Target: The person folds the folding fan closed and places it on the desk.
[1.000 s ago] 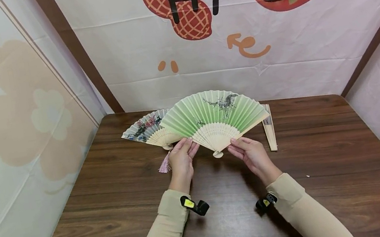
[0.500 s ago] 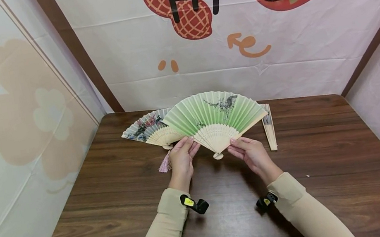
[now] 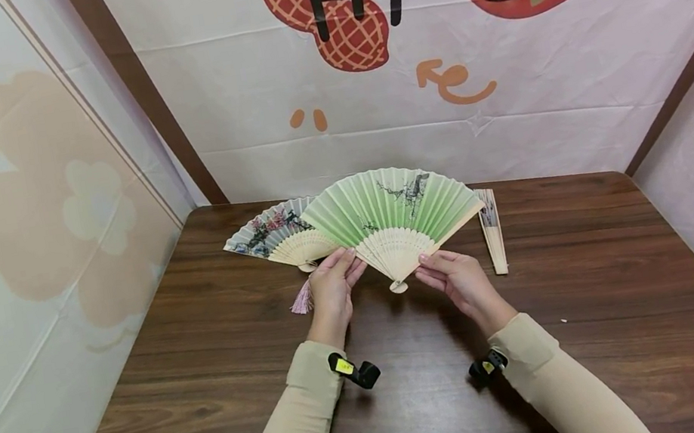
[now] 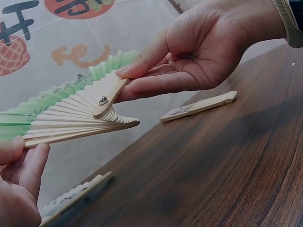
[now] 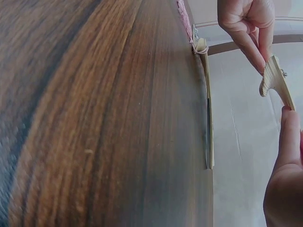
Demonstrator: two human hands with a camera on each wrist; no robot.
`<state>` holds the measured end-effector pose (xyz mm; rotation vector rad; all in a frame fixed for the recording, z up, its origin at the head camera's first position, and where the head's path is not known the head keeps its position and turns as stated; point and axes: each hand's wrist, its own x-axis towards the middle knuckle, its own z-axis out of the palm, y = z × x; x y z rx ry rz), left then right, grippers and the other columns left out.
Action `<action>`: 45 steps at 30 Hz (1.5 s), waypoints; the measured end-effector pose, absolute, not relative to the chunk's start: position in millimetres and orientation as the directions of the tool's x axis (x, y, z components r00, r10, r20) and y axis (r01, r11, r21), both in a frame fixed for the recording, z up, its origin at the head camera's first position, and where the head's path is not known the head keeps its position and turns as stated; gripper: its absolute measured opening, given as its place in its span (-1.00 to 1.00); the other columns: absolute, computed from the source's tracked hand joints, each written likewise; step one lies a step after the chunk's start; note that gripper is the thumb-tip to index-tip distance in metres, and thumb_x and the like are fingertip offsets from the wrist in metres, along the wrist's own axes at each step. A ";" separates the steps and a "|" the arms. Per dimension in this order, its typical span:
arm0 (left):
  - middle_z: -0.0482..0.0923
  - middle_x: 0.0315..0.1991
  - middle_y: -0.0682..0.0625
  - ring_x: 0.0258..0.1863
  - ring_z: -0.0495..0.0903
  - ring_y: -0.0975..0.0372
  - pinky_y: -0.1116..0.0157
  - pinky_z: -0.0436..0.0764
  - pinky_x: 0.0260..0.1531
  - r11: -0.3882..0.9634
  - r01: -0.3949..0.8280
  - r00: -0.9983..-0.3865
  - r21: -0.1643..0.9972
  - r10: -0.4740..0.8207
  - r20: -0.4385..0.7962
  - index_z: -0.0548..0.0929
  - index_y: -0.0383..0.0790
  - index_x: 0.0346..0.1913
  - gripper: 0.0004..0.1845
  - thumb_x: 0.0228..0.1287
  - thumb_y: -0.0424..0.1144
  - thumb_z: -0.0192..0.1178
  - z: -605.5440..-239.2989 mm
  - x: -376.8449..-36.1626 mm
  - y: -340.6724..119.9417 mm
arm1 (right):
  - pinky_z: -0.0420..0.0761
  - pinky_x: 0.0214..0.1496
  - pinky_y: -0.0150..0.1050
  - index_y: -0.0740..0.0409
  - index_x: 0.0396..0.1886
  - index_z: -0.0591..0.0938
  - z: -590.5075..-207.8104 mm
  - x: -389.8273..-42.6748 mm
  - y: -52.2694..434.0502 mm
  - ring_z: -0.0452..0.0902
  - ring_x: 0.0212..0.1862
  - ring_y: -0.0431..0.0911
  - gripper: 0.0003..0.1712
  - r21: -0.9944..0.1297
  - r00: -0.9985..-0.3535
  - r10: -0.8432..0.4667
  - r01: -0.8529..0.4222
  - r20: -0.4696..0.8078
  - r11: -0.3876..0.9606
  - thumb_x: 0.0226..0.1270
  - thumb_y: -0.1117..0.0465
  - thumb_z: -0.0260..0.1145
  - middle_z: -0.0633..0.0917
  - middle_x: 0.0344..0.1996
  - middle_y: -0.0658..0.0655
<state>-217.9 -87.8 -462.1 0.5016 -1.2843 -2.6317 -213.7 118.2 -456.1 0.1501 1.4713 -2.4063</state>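
Note:
A green folding fan with a dark bird-and-branch print is spread wide above the table, its pale ribs meeting at a rivet at the bottom. My left hand pinches its left edge rib between thumb and fingers. On the other edge rib, my right hand pinches with thumb and fingertips. In the left wrist view both the left hand and the right hand grip the fan's ribs. The right wrist view shows the fan's pivot end between the two hands.
Behind the left hand, a second spread fan with a floral print and a pink tassel lies on the brown table. A folded fan lies at the right. Printed cloth walls stand close around the table.
The green fan has dipped very slightly and its right edge has drawn in a little. Both hands keep their pinch on it; the other fans lie still.

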 end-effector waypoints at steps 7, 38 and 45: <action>0.64 -0.49 0.02 -0.47 0.70 0.30 0.38 0.81 -0.31 -0.598 -0.010 -0.925 0.801 -0.299 -0.234 0.60 -0.49 -0.12 -0.87 0.33 -0.60 0.13 -456.9 -218.0 -85.2 | 0.80 -0.10 -0.37 0.05 -0.53 0.71 -453.2 -215.1 119.6 0.74 -0.34 -0.22 -0.56 -0.858 -0.942 -0.227 0.322 -0.247 -0.400 0.49 0.46 0.09 0.77 -0.48 -0.04; 0.67 -0.47 0.04 -0.44 0.73 0.30 0.37 0.81 -0.27 -0.563 -0.006 -0.956 0.826 -0.239 -0.170 0.61 -0.38 -0.27 -0.87 0.34 -0.61 0.11 -465.6 -224.5 -86.2 | 0.80 -0.11 -0.36 0.08 -0.54 0.66 -451.6 -215.1 121.6 0.76 -0.34 -0.20 -0.59 -0.881 -0.933 -0.255 0.332 -0.254 -0.338 0.46 0.49 0.10 0.77 -0.47 -0.04; 0.67 -0.48 0.05 -0.46 0.73 0.32 0.39 0.81 -0.29 -0.556 -0.036 -0.954 0.830 -0.228 -0.194 0.57 -0.48 -0.12 -0.89 0.34 -0.61 0.12 -462.1 -224.3 -86.0 | 0.80 -0.11 -0.36 0.09 -0.54 0.67 -452.4 -215.9 120.7 0.76 -0.34 -0.20 -0.59 -0.881 -0.931 -0.264 0.333 -0.251 -0.336 0.46 0.49 0.11 0.77 -0.47 -0.03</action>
